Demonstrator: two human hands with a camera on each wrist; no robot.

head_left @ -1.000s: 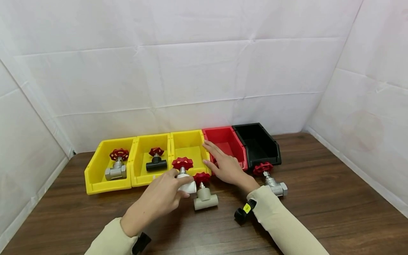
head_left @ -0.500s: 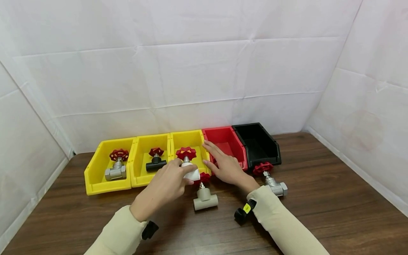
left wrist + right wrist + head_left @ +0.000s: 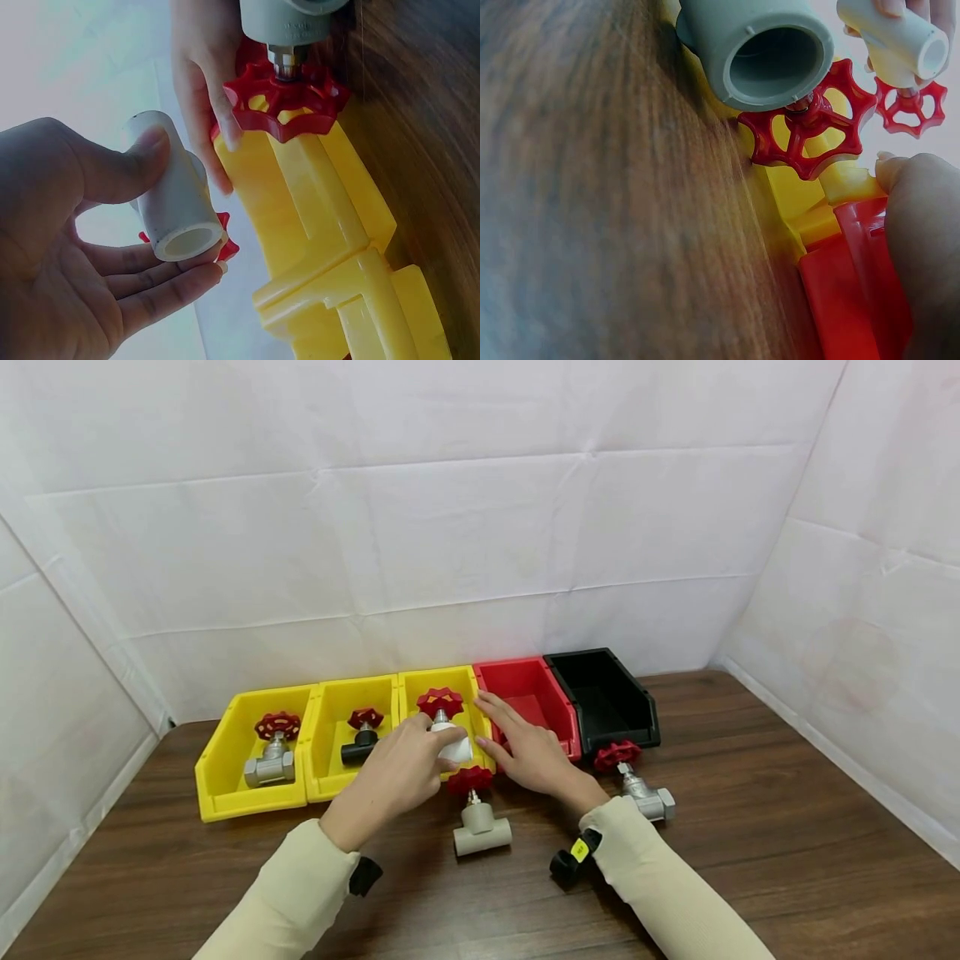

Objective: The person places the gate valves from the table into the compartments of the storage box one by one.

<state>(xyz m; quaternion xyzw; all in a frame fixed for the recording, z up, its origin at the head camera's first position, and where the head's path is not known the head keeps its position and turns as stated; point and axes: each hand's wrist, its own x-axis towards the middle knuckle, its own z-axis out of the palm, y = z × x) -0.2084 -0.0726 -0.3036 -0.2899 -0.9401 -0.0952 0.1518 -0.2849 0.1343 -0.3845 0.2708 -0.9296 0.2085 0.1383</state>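
My left hand (image 3: 396, 768) grips a white valve (image 3: 454, 748) with a red handwheel over the third yellow bin (image 3: 420, 677). In the left wrist view, thumb and fingers pinch the valve's white tee body (image 3: 174, 199). My right hand (image 3: 531, 756) lies with extended fingers over the edge where this yellow bin meets the red bin (image 3: 525, 668). A beige valve (image 3: 482, 831) with a red handwheel stands on the table in front of the bins, between my hands. It looms large in the right wrist view, as a beige body (image 3: 712, 52).
A metal valve (image 3: 272, 763) sits in the left yellow bin (image 3: 213, 777), and a black valve (image 3: 362, 747) in the second yellow bin (image 3: 322, 777). The black bin (image 3: 603, 664) ends the row. Another metal valve (image 3: 643, 795) lies in front of it, near my right forearm.
My left hand has carried the white valve forward and slightly right, from in front of the third yellow bin to over it. My right hand has stayed in place.
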